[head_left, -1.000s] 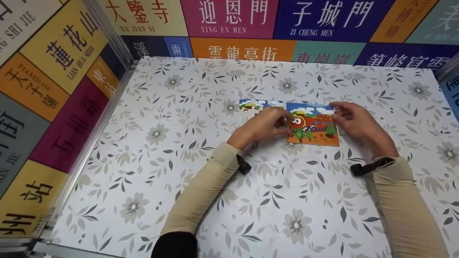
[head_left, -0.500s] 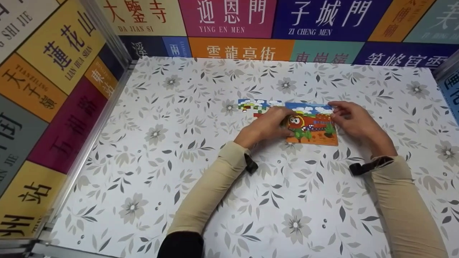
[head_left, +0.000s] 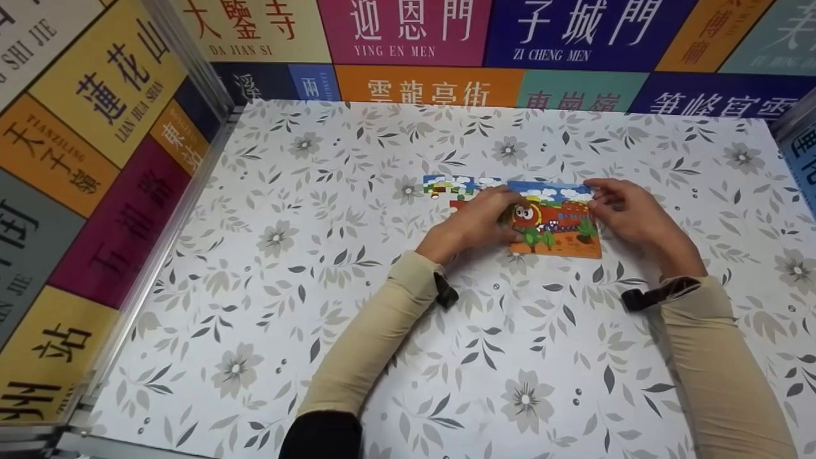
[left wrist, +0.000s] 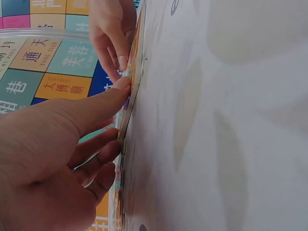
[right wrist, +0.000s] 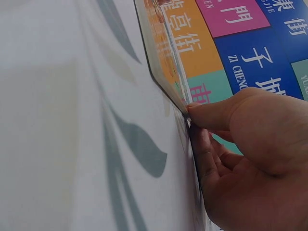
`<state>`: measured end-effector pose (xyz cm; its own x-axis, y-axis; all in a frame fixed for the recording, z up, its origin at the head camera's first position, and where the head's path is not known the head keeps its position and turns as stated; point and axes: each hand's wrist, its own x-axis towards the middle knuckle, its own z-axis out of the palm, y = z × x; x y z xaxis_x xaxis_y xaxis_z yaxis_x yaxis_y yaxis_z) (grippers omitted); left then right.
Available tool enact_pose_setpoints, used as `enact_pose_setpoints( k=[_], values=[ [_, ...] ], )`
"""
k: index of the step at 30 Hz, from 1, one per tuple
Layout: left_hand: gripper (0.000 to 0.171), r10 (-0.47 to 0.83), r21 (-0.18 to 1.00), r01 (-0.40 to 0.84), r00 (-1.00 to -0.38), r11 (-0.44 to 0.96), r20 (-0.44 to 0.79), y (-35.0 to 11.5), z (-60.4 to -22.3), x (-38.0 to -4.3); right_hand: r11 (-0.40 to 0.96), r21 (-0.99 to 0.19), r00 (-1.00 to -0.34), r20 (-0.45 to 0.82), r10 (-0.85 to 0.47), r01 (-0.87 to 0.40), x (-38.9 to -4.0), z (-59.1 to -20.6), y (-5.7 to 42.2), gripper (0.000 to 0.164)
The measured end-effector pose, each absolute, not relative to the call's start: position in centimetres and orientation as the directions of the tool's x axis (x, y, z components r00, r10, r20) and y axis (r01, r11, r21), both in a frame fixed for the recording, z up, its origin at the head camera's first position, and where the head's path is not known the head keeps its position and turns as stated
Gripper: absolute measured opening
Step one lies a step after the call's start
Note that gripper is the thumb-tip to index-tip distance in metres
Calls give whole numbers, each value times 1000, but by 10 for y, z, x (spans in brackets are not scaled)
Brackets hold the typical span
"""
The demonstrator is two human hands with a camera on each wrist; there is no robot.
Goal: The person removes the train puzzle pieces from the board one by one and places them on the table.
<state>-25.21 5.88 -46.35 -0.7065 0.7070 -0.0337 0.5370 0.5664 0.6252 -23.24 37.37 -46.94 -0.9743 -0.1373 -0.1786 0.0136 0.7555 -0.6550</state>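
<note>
A square puzzle board (head_left: 558, 223) printed with a red cartoon train, blue sky and orange ground lies between my hands in the head view. My left hand (head_left: 481, 220) is at its left edge, fingertips at the upper corner and thumb lower down. In the left wrist view, my left thumb (left wrist: 108, 101) lies on the board's edge. My right hand (head_left: 631, 210) pinches the upper right corner; in the right wrist view my thumb (right wrist: 207, 114) is on top with a finger beneath. Small puzzle pieces (head_left: 446, 185) with sky and clouds lie left of the board, partly hidden by my left hand.
A white tablecloth (head_left: 408, 357) with grey flowers and leaves covers the table. Panels with large Chinese lettering (head_left: 408, 32) stand along the back, and more lettered panels (head_left: 102, 121) rise at the left side.
My left hand has shifted slightly right, its fingertips now overlapping the board's left edge. A red piece behind that hand shows more. My right hand stays at its corner.
</note>
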Motion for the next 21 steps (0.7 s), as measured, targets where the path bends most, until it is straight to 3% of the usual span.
enact_pose_setpoints(
  k=[10,21],
  values=[
    [68,708,560,608,-704,563,53,64,-463,-249,756,-654,-977,-159,-142,-4,-231,-470,374,53],
    [53,710,493,634,-703,595,47,64,-464,-248,748,-663,-974,-179,-139,15,-233,-471,375,54]
  ],
)
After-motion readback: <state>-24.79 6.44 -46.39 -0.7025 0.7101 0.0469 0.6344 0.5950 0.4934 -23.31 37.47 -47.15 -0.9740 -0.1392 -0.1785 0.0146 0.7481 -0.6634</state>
